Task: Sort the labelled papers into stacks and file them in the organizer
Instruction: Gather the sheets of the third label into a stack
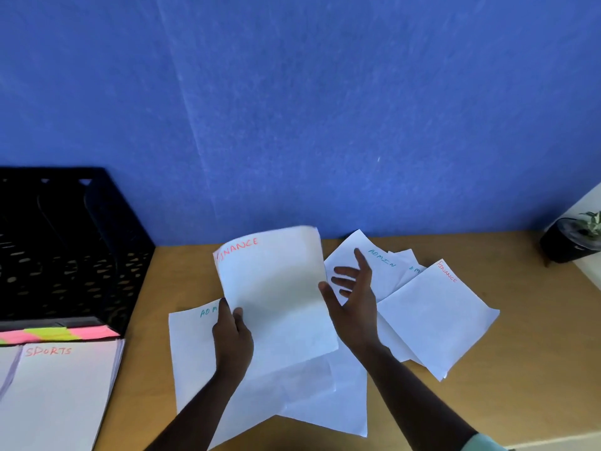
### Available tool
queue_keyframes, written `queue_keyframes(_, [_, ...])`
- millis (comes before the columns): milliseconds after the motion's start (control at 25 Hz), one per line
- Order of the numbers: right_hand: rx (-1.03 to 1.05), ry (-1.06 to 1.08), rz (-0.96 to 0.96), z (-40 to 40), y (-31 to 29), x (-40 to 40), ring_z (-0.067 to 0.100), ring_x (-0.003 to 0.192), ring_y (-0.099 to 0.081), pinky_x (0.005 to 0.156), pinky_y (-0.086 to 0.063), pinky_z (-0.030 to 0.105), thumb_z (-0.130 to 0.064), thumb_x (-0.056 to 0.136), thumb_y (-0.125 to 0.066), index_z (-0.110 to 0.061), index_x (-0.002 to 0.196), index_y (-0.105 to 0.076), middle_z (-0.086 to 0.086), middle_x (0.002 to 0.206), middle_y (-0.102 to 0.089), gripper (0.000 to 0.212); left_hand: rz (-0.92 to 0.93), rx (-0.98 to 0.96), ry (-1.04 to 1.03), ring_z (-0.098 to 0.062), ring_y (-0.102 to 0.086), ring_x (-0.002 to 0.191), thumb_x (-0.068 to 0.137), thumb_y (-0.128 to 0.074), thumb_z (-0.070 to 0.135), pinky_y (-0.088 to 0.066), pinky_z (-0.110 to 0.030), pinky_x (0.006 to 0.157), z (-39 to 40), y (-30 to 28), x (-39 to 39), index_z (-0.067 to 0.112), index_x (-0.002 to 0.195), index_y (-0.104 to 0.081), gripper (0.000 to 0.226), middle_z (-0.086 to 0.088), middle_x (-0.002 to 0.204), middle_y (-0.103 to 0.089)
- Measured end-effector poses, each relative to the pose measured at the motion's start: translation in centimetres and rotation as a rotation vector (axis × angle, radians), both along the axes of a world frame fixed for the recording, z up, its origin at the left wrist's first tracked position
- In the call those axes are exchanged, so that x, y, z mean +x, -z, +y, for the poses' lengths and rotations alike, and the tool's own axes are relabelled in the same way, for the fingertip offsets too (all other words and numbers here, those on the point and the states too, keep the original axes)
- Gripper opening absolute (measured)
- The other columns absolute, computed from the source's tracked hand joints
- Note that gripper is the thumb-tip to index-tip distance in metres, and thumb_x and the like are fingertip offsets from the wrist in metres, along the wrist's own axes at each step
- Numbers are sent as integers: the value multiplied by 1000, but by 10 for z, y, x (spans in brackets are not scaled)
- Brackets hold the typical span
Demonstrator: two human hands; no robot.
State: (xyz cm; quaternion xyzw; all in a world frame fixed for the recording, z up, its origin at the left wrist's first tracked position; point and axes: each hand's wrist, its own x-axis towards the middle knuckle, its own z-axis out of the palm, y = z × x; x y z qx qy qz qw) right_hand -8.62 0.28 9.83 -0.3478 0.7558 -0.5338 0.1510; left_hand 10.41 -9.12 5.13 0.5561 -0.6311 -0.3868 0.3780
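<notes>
Lifting a FINANCE sheet (276, 297) off the loose pile, left hand (232, 333) pinching its left edge, right hand (353, 301) open beside its right edge, fingers spread, holding nothing.

Sheet is raised and bowed over an ADMIN sheet (192, 346) on the desk (527, 369); more ADMIN papers (374, 268) and a second FINANCE sheet (435, 314) lie fanned to the right, overlapping. SPORTS stack (61, 392) sits at left, in front of the black mesh organizer (71, 242) with its sticky tabs (55, 333). Risks: one-edge pinch lets the sheet flop, crease or slip; can't tell if a second page is stuck behind it, so a wrong label could ride along; open right hand could sweep the fanned papers and mix them; potted plant (575, 239) sits near the far-right edge.
</notes>
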Motion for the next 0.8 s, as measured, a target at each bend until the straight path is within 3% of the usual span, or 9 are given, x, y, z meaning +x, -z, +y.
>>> queue_keyframes(80, [177,-103,-166,3,24,-3,9,104,-69,90,-57,28,-34,85,-82,-33,142,-46,-13,114,-71,68,-10,98,13,-13,-55,96,101,-42,6,-43,-27,85,-6,9,12,8,129,-50,28,0,113,-60])
queue_keyframes(160, [296,-234,-357,8,45,1,25,99,-72,88,-60,42,-28,89,-77,-24,117,-68,-5,101,-77,29,-36,201,58,-21,-57,109,102,-41,10,-46,-37,96,-7,22,26,13,134,-48,33,-2,123,-61])
queue_keyframes(240, [358,-299,-363,15,61,6,30,93,-72,82,-59,47,-25,92,-69,-19,96,-74,1,92,-77,8,-48,281,119,-24,-57,117,102,-42,13,-46,-41,101,-3,35,38,16,135,-48,34,-2,129,-60])
queue_keyframes(320, [453,-268,-319,23,73,11,25,82,-69,71,-56,39,-20,93,-64,-17,85,-72,-2,81,-74,11,-101,277,92,-24,-58,116,100,-49,16,-46,-38,97,4,49,50,16,131,-50,31,-3,128,-61])
queue_keyframes(400, [539,-196,-314,32,86,8,20,74,-62,65,-47,30,-13,94,-62,-18,79,-68,-5,73,-68,17,-306,197,-93,-29,-55,120,93,-61,18,-41,-44,102,11,69,64,18,127,-52,35,-9,130,-60])
queue_keyframes(520, [613,-147,-327,51,98,0,17,73,-58,63,-42,27,-10,93,-61,-21,80,-69,-7,71,-66,19,-511,395,-339,-42,-37,129,81,-74,22,-36,-54,104,18,85,82,22,135,-44,61,-19,142,-42])
queue_keyframes(640, [609,-23,-352,70,103,-8,19,75,-62,62,-44,27,-9,93,-62,-21,87,-71,-3,79,-71,16,-557,495,-316,-44,-33,126,74,-80,20,-41,-55,97,20,90,88,21,144,-32,85,-20,144,-31])
queue_keyframes(800, [531,61,-310,87,101,-17,24,73,-58,64,-42,32,-2,92,-58,-10,82,-69,3,79,-72,17,-565,464,-185,-42,-31,123,72,-81,20,-46,-52,94,18,101,79,19,149,-26,95,-16,143,-30])
